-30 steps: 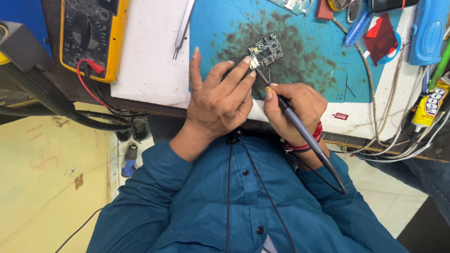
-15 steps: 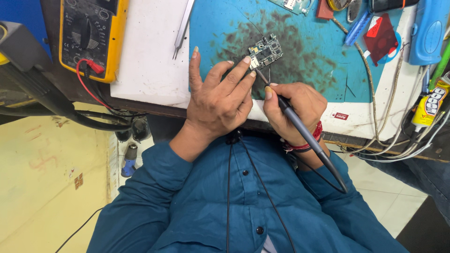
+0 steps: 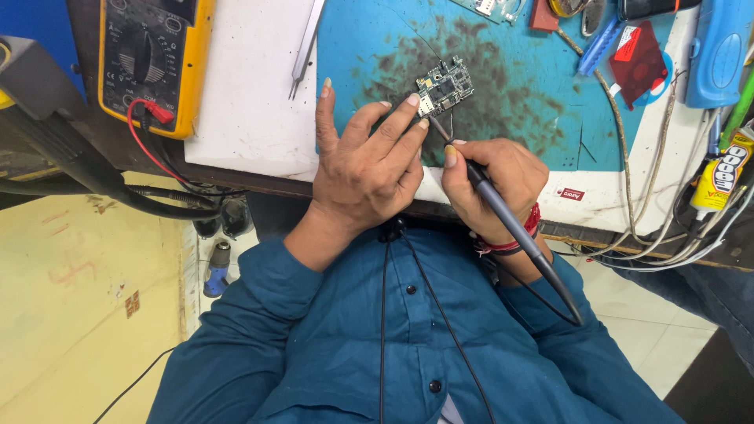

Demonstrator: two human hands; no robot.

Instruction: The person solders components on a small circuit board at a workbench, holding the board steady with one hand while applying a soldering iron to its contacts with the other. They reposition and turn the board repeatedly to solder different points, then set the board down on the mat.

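While the small circuit board [image 3: 444, 85] lies on the stained blue work mat [image 3: 534, 118], toward the twelve o'clock side of my hands, I pin its near edge with two fingertips of my left hand [image 3: 369, 169]; those fingers press down on the board instead of closing around it, and the thumb stretches out flat toward eleven o'clock. My right hand [image 3: 495, 184], at about four o'clock from the board, is clenched pen-fashion around a slim grey soldering iron [image 3: 510, 228], whose tip meets the board's lower edge, just beside my left fingertips. Its cord trails off toward five o'clock over my blue sleeve.

By my reckoning, the step in hand is working one joint at the board's edge. The next move calls for a steady left-hand hold so the board cannot skate, and a light, short touch of the tip, kept off my own fingers, which sit very close.

Farther out, metal tweezers [image 3: 306, 43] rest on the white sheet [image 3: 243, 94] at ten o'clock, and beyond them sits a yellow multimeter [image 3: 153, 59] with a red lead plugged in. At two o'clock lie a red translucent piece [image 3: 640, 67] and a blue tool [image 3: 719, 51]; a glue tube [image 3: 719, 177] stands at three o'clock among cables.
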